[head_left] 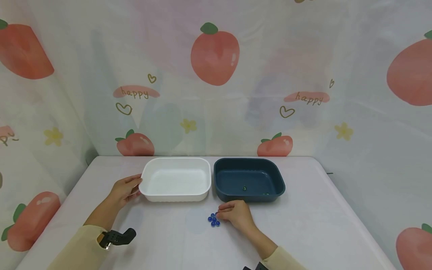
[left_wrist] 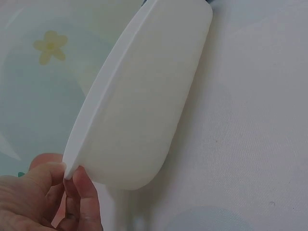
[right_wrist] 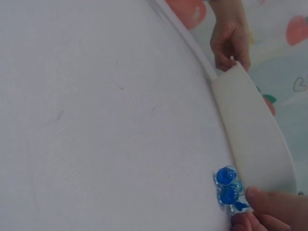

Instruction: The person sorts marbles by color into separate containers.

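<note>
My left hand point(head_left: 124, 190) pinches the rim of a white rectangular basin point(head_left: 175, 198) at its left end. The left wrist view shows thumb and fingers on both sides of that rim. My right hand point(head_left: 237, 215) is at a small cluster of blue glass marbles point(head_left: 213, 219) on the table, in front of the two basins. In the right wrist view, its thumb and fingertips close about a clear marble with a blue swirl point(right_wrist: 241, 206) at the cluster's edge. Other blue marbles point(right_wrist: 226, 176) lie right beside the fingertips.
A dark blue basin point(head_left: 233, 198) stands just right of the white one, with small green pieces point(head_left: 244, 188) inside. Both are near the back edge of the white-covered table point(head_left: 162, 240). A fruit-printed curtain point(head_left: 236, 112) hangs behind and at the sides.
</note>
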`<control>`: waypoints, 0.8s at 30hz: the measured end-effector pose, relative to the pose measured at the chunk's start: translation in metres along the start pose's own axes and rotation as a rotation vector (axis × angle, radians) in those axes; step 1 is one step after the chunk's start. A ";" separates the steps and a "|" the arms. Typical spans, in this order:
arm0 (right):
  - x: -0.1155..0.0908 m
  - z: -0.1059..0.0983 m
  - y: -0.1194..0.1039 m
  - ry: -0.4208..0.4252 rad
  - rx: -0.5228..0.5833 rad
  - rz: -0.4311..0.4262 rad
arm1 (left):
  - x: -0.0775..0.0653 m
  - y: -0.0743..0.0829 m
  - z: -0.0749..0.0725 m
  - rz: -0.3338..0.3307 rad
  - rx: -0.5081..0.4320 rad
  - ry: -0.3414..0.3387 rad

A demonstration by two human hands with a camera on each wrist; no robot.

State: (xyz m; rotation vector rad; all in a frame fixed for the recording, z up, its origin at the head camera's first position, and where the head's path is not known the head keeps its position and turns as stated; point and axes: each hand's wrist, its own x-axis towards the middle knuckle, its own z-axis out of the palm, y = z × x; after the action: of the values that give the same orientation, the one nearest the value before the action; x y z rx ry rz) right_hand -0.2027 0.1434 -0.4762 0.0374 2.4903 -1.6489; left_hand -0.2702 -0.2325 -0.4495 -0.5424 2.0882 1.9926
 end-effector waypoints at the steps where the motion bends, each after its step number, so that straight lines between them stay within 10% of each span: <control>1: 0.000 0.000 0.000 0.001 0.005 -0.002 | 0.000 0.000 0.000 0.003 -0.007 -0.004; 24: 0.003 0.002 0.005 0.031 -0.048 -0.038 | 0.000 -0.001 0.001 -0.006 0.031 0.021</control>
State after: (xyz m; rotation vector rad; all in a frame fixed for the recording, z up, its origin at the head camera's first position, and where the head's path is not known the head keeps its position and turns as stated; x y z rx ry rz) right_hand -0.2051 0.1430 -0.4822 0.0100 2.5680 -1.6137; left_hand -0.2702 -0.2313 -0.4506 -0.5658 2.1231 1.9558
